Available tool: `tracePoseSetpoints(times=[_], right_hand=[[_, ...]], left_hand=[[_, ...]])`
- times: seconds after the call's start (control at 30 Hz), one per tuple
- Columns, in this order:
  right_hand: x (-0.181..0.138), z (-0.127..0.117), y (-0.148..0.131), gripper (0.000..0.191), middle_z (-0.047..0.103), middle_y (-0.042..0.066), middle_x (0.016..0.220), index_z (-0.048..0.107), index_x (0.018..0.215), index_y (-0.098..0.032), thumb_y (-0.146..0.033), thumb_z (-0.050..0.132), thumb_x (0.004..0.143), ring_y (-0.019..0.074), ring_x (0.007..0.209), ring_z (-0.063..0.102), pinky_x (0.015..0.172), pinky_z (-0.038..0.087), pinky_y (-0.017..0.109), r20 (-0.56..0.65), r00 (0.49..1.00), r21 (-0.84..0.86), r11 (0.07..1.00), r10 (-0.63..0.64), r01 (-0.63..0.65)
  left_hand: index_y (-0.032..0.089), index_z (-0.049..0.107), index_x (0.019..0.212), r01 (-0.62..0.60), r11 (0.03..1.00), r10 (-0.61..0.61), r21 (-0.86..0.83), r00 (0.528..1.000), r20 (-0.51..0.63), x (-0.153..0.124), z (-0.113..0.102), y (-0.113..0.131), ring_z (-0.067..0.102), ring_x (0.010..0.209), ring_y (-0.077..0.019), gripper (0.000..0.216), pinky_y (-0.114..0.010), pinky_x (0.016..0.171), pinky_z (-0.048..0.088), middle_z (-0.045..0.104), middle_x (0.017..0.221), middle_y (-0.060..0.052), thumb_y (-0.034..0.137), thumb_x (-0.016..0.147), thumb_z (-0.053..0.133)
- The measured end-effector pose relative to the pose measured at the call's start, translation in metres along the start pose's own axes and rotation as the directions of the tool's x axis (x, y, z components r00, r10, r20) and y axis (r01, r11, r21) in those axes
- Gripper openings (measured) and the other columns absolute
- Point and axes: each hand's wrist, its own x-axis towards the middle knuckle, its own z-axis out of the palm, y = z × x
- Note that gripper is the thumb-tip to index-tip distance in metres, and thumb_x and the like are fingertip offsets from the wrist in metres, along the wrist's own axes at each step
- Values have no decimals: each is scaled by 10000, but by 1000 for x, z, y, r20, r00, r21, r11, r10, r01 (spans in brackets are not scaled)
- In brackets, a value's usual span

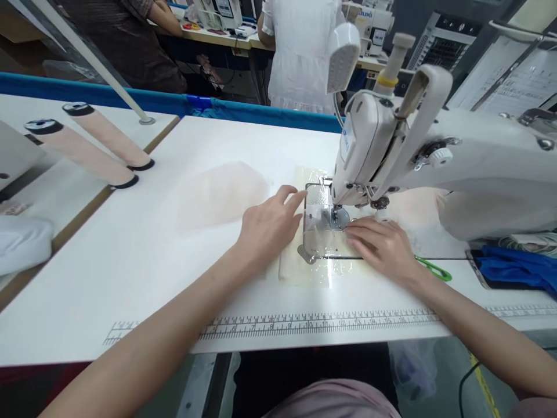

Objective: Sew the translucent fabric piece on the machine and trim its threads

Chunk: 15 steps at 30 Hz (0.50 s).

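A white sewing machine (391, 139) stands at right, its needle and presser foot (336, 213) over a metal needle plate (319, 217). My left hand (272, 226) is at the plate's left edge, fingers curved, thumb apart from the forefinger, nothing visible between them. Just right of the presser foot, my right hand (385, 247) rests low with its fingers stretched toward the plate. No held piece shows there. Clear film (300, 270) covers the table around the plate. Left of my left hand lies a pale sheer fabric piece (221, 194).
Green-handled snips (435, 268) lie by my right wrist, near a phone under blue cloth (517, 267). A printed ruler (304, 324) runs along the front edge. Two thread cones (82, 152) lie at left beside a thin pole (96, 64). Two people are beyond the blue-edged table.
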Motion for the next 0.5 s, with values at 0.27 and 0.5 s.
tracePoseSetpoints(times=[0.27,0.5], right_hand=[[17,-12,-26,387,632,80,1139,629,1153,-229,-454,619,839,237,1044,585,897,485,462,284,939,341,895,192,-286],[30,-6,-56,278,680,33,898,631,997,-185,-355,686,783,144,824,645,792,531,333,405,843,821,264,355,-506]], left_hand=[[227,642,864,152,905,-66,-397,973,222,5,-5,-8,587,619,-174,224,-265,527,377,646,674,-3,388,862,486],[202,586,819,296,504,-45,-811,947,318,1,-30,1,454,523,-118,213,-255,549,365,475,528,50,414,832,574]])
